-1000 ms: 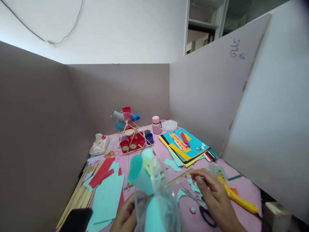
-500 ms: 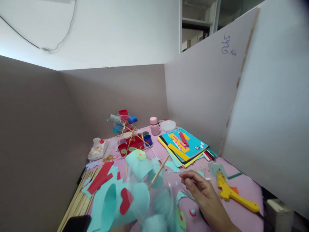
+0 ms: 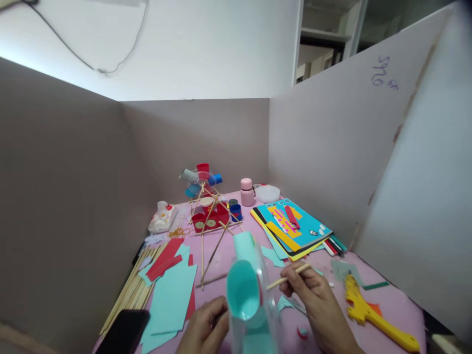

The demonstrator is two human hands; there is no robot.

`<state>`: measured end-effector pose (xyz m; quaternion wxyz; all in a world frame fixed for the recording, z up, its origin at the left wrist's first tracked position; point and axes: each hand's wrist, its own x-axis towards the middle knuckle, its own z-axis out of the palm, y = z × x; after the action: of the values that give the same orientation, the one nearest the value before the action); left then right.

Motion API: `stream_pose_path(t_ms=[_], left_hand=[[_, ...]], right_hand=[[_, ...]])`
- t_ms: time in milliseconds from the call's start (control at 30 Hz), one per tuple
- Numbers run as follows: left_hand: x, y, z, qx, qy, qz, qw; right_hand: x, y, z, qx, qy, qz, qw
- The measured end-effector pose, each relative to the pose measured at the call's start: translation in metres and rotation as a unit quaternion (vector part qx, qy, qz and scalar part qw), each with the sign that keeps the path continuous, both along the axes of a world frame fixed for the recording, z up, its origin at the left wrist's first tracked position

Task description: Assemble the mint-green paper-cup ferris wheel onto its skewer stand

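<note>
In front of me stands a wheel of clear plastic discs with turquoise paper cups fixed between them, seen nearly edge-on. My right hand pinches a thin wooden stick, whose inner end reaches the right side of the wheel. My left hand is curled against the wheel's left side; what its fingers hold is hidden. Behind the wheel stands a frame of wooden sticks. Scissors and turquoise scraps lie below my right hand.
A yellow glue gun lies at right. Left are a black phone, turquoise paper sheets, red strips and wooden sticks. At the back are a finished-looking cup wheel, a pink bottle and stacked colored paper.
The wheel has turned from face-on to edge-on. My right hand, earlier apart from the stick, now grips it. My left hand has come into view, and the view has shifted left.
</note>
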<state>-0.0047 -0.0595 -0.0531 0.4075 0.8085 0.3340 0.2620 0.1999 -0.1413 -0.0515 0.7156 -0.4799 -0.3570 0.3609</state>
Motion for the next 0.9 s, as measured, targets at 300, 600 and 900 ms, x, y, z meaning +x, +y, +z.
stream_pose_path(t_ms=[300, 600, 900], left_hand=[[0.010, -0.016, 0.010, 0.318, 0.133, -0.015, 0.938], [0.006, -0.013, -0.001, 0.238, 0.076, -0.006, 0.968], [-0.004, -0.003, -0.002, 0.143, 0.003, -0.048, 0.989]], right_hand=[[0.002, 0.003, -0.033, -0.013, 0.157, -0.066, 0.985], [0.000, -0.002, -0.042, -0.001, 0.091, -0.046, 0.995], [-0.007, -0.006, -0.031, 0.027, -0.188, -0.066, 0.980]])
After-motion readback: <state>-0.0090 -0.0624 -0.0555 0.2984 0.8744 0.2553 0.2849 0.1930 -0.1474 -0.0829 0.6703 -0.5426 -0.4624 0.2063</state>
